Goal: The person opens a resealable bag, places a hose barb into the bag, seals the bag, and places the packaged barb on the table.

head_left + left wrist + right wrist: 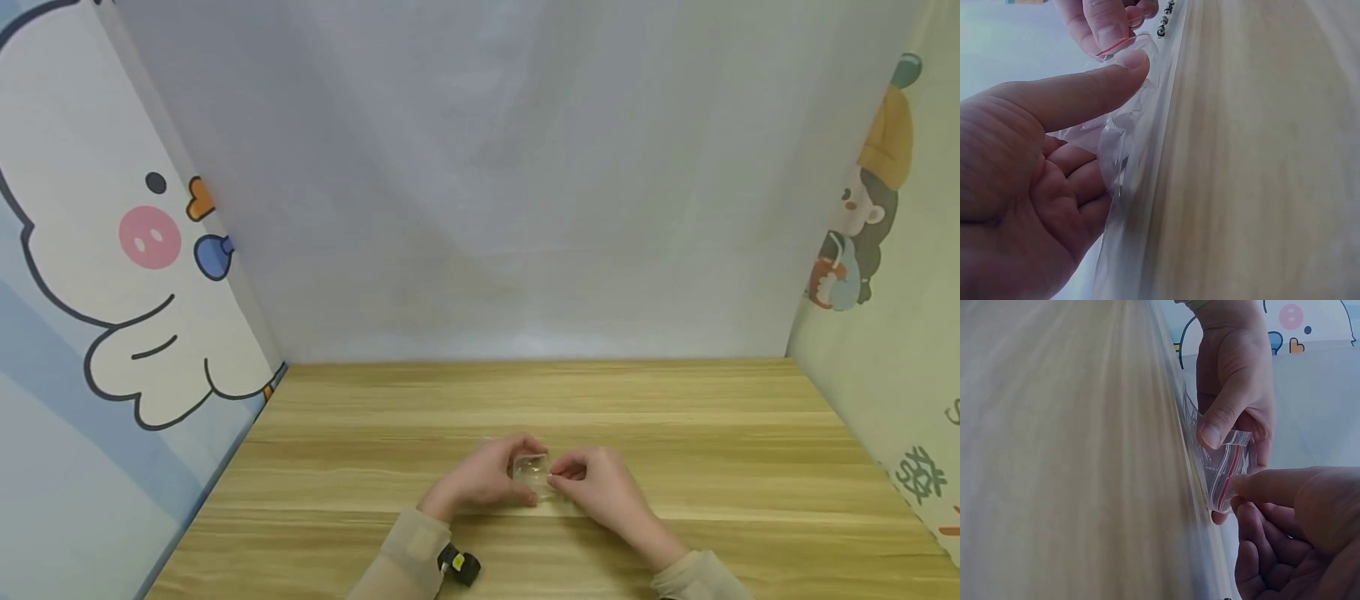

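Observation:
A small clear zip-lock bag (531, 473) with a red line along its seal (1230, 478) is held low over the table's near middle. My left hand (487, 477) grips it from the left, thumb on the near side and fingers on the far side. At the bag's right edge, my right hand (603, 487) pinches the mouth by the red line between thumb and forefinger; its other fingers are curled in. Whether anything lies inside the bag cannot be made out. Small dark metallic pieces (1165, 19) show beside the right hand in the left wrist view.
The wood-grain table (360, 400) spreads around both hands. A pale grey sheet (480, 208) hangs at its back, with cartoon-printed panels on the left (75, 250) and right (885, 375). A black wrist camera (461, 567) sits by the left sleeve.

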The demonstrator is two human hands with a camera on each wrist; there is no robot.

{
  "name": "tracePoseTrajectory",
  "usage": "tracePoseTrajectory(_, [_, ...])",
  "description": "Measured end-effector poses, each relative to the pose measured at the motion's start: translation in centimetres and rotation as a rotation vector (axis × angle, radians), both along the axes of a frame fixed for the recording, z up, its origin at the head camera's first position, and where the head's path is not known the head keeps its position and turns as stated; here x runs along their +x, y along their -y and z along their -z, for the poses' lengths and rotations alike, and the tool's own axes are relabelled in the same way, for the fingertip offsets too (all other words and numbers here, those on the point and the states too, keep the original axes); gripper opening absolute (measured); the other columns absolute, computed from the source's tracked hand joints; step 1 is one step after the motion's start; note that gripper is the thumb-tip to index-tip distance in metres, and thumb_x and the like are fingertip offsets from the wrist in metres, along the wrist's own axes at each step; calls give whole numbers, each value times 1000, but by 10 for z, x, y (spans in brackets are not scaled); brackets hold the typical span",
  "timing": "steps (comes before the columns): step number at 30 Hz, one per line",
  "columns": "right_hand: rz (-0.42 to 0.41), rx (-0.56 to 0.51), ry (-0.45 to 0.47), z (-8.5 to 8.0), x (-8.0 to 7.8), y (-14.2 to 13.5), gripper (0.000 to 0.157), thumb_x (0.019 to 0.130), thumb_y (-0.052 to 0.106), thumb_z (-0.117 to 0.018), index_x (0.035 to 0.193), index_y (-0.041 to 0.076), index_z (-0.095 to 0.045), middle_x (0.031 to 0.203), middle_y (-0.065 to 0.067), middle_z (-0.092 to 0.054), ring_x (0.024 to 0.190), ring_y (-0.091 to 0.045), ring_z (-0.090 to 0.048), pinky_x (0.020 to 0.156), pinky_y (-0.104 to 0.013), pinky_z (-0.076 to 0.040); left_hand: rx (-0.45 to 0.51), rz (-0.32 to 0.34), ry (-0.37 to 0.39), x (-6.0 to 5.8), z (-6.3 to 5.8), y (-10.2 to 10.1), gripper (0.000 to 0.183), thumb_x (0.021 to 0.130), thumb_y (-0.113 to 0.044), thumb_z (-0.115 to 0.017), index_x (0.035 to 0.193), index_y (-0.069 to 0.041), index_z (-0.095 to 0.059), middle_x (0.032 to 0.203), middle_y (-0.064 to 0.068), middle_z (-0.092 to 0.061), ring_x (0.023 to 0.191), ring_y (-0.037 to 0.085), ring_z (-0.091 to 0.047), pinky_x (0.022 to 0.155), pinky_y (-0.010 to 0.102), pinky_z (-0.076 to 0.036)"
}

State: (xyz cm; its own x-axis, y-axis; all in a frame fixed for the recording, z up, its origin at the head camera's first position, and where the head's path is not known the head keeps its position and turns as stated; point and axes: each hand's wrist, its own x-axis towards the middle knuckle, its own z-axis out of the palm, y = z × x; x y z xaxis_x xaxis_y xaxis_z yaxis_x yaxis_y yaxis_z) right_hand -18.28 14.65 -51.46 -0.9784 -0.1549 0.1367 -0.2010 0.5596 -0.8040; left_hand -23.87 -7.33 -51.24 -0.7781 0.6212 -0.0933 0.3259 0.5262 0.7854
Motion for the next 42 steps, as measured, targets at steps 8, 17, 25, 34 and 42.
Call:
tracePoseTrajectory(8, [-9,-9,13,-2,0,-1,6,89,9,-86,90,10,-81,81,6,-75,75,-9,-69,68,-25,-56,39,14,-25,-2,0,1,67,78,-13,-96,139,-16,-69,143,-4,-67,138,20,-56,118,45,-40])
tracePoseTrajectory(17, [-1,-4,22,-3,0,-1,5,89,9,-86,91,9,-81,82,5,-76,76,-9,-69,69,-25,-56,50,-12,17,-3,3,2,64,76,-13,-98,135,-19,-73,139,-6,-69,132,17,-59,116,46,-42])
tracePoseTrajectory(25, [12,-21,15,-5,2,1,6,89,10,-86,93,9,-81,85,4,-77,78,-9,-72,71,-25,-58,63,-9,21,-4,2,2,61,76,-13,-98,132,-18,-75,140,-3,-69,138,25,-57,118,51,-39])
tracePoseTrajectory(34, [13,-40,-3,-5,3,5,8,91,11,-86,96,7,-82,88,3,-78,79,-9,-72,72,-25,-58,64,-16,30,-4,1,1,59,76,-12,-98,130,-17,-75,136,-4,-71,136,23,-58,118,50,-40])
tracePoseTrajectory(42, [12,-43,-8,-5,4,5,7,92,11,-85,97,7,-82,90,2,-79,80,-9,-73,72,-25,-59,57,-19,24,-3,2,2,57,76,-12,-98,128,-20,-75,135,-5,-71,135,24,-58,117,51,-41])
